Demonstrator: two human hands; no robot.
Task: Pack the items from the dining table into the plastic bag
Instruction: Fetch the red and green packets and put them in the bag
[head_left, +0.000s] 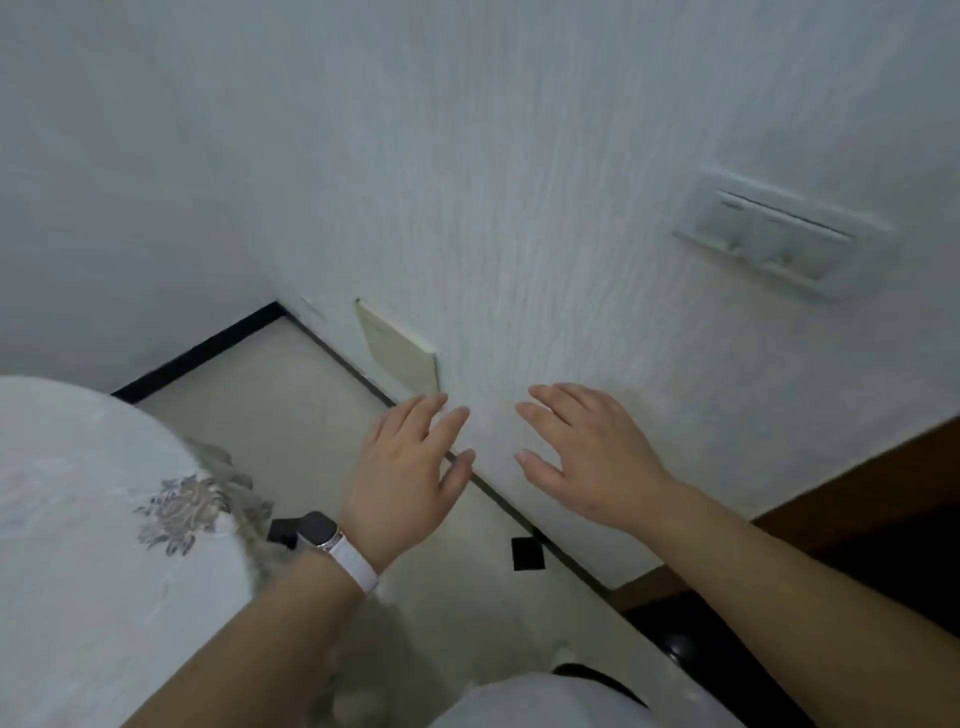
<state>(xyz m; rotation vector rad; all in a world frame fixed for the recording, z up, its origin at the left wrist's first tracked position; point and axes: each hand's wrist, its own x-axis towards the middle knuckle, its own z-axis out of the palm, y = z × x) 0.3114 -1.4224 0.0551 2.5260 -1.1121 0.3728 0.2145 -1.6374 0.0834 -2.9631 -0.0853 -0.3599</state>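
White textured wallpaper covers the wall (519, 182) ahead, which carries a pale switch plate (779, 241) at right and a cream cover plate (400, 351) low down, above a beige tiled floor (270, 395) edged with a black skirting strip (197, 353). At lower left is the rounded edge of the dining table (78, 519) under a white cloth with a grey-brown floral print (182, 512); no items, plastic bag or readable writing show. The left hand (410, 467), with a white-strapped watch (337, 551) on its wrist, and the right hand (587, 457) are both spread, flat and empty, near the wall.
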